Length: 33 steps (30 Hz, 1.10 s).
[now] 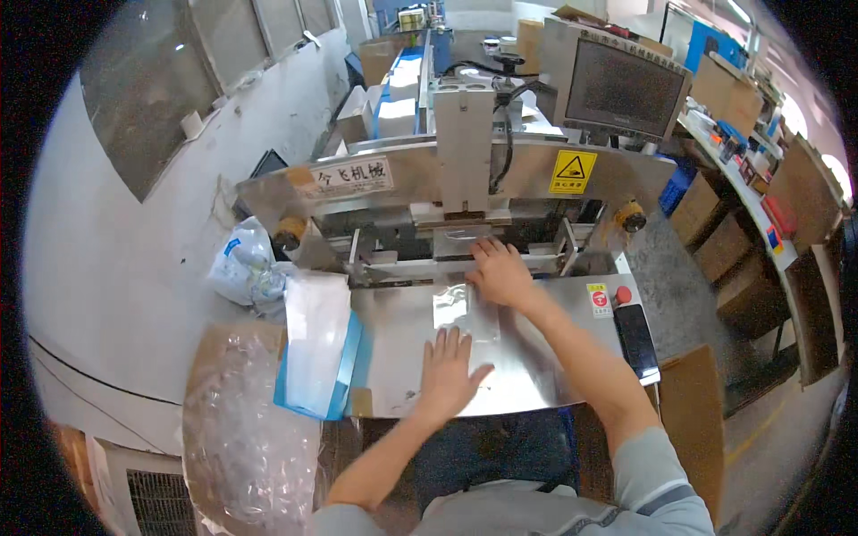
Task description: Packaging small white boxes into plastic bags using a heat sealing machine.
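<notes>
A see-through plastic piece, which looks like a thin bag or film (452, 308), lies flat on the shiny metal worktable (545, 357). My left hand (449, 377) rests palm down at its near end, fingers spread and thumb out to the right. Further off, my right hand (503, 275) lies with outstretched fingers over the film's far part, by the front of the machine's pressing head (460, 216). Neither hand grips anything that I can see. Glare hides the film's exact edges.
Left of my hands stands a blue box (344, 366) with white sheets (317, 313). Beyond it is a carton of crumpled clear plastic (255, 438). A red button (623, 295) and a black phone-like slab (635, 339) sit at the table's right edge. A monitor (626, 87) stands behind.
</notes>
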{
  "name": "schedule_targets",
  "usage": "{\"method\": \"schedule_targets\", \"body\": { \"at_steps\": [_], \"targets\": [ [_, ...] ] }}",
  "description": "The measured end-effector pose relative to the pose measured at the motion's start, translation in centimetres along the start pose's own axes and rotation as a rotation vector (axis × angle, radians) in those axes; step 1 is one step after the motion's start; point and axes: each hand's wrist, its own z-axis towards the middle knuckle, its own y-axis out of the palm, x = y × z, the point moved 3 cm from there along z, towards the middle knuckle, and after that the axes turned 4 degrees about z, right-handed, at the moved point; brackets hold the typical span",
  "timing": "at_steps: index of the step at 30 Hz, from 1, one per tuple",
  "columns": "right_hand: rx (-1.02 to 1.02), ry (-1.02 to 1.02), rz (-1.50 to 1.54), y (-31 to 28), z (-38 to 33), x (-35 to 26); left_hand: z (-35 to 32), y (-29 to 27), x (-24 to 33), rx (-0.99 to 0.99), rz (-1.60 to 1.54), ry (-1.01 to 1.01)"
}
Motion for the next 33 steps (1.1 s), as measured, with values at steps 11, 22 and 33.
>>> {"method": "schedule_targets", "body": {
  "at_steps": [11, 22, 33],
  "targets": [
    [-0.058, 0.012, 0.005, -0.6, 0.7, -0.4, -3.7, 0.9, 0.8, 0.227, 0.001, -0.028],
    [-0.010, 0.047, -0.004, -2.4, 2.4, -0.1, -3.9, 0.9, 0.6, 0.209, -0.007, -0.137],
    [-0.165, 0.053, -0.057, -1.6, 4.6, 1.8, -3.8, 0.9, -0.4, 0.385, -0.167, -0.222]
  ]
}}
